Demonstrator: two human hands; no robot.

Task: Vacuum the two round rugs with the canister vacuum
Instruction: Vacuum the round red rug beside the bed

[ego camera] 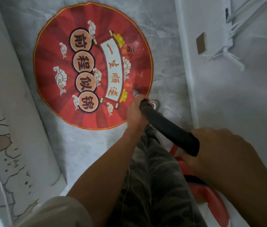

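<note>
A round red rug (87,66) with black characters and a white scroll lies on the grey marble floor. White dust speckles its right side. The black vacuum hose (167,126) runs from lower right up to the rug's lower right edge, where its pale nozzle tip (135,92) touches the rug. My left hand (136,112) grips the hose near the nozzle. My right hand (219,151) holds the hose's lower end. Below it sits the red canister vacuum (208,194), partly hidden by my right arm. Only one rug is in view.
A white wall with a baseboard (188,71) runs along the right, with a small brown plate (201,43) on it. A pale marble-patterned surface (6,128) borders the left. My leg in grey trousers (154,177) stands by the rug's near edge.
</note>
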